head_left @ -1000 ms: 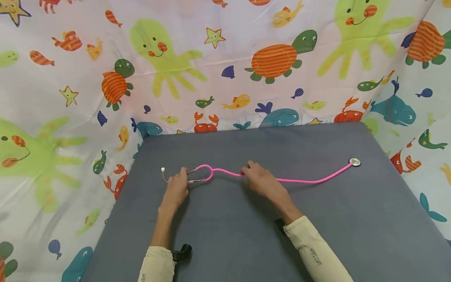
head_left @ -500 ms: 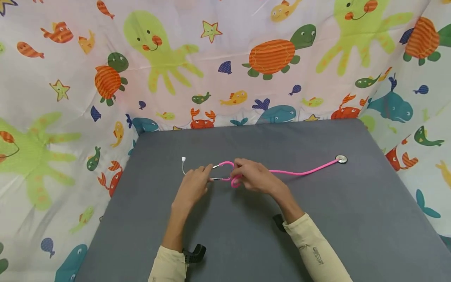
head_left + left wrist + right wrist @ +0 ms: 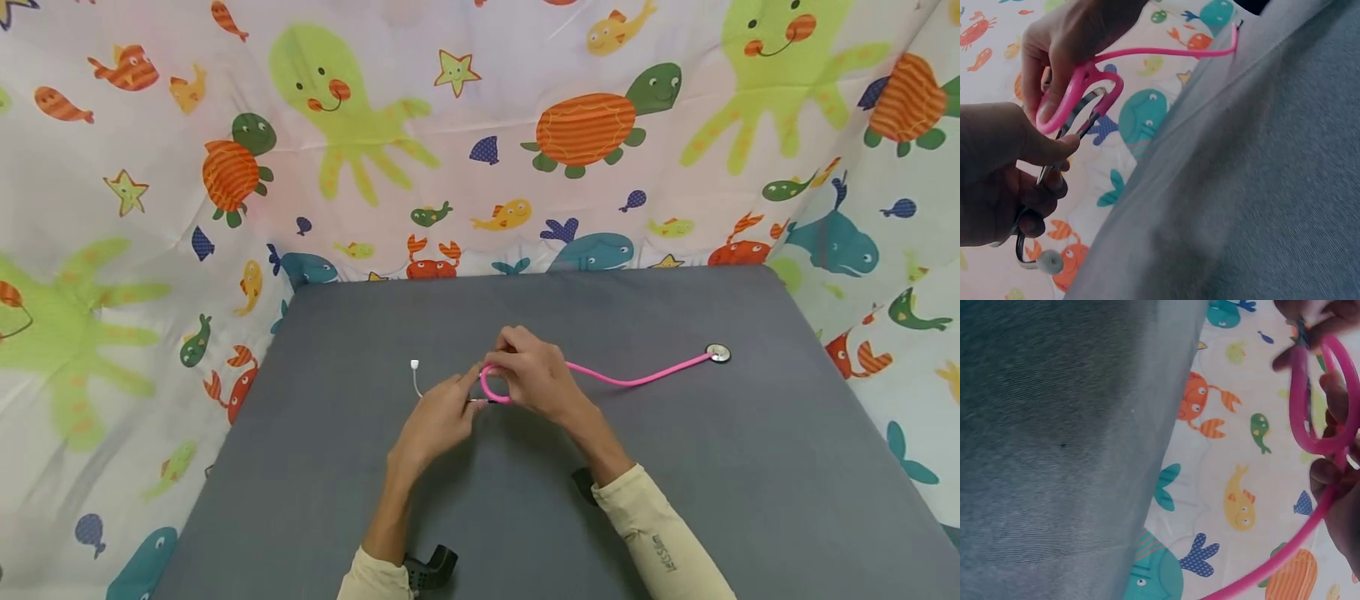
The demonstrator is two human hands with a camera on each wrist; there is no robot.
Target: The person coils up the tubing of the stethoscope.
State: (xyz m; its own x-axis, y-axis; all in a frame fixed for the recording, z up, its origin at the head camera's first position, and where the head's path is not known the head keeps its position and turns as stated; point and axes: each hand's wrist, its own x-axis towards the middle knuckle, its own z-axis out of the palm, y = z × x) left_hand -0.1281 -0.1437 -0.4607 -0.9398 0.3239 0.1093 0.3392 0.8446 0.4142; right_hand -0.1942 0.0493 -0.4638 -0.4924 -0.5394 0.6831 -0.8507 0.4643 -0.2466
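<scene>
A pink stethoscope (image 3: 628, 383) stretches across the grey table. My left hand (image 3: 437, 421) grips its metal ear tubes, and a white ear tip (image 3: 414, 365) pokes out behind that hand. Beside it, almost touching, my right hand (image 3: 536, 375) pinches the pink tubing close to the fork, where the tube bends into a loop. At the tube's right end lies the round metal chest piece (image 3: 717, 353). In the left wrist view, the thumb and fingers of the left hand (image 3: 997, 162) curl round the ear tubes, with another ear tip (image 3: 1049, 262) below. Fingers partly hide the fork.
The grey table (image 3: 480, 517) carries the chest piece end of the tubing. A white curtain (image 3: 480, 117) printed with sea animals rises behind it and along both sides. Black straps with camera mounts (image 3: 431, 568) sit at the wrists.
My left hand has moved right with the ear tubes, up to my right hand. The right hand has shifted towards the fork, bending the tubing into a loop; the chest piece has slid slightly left.
</scene>
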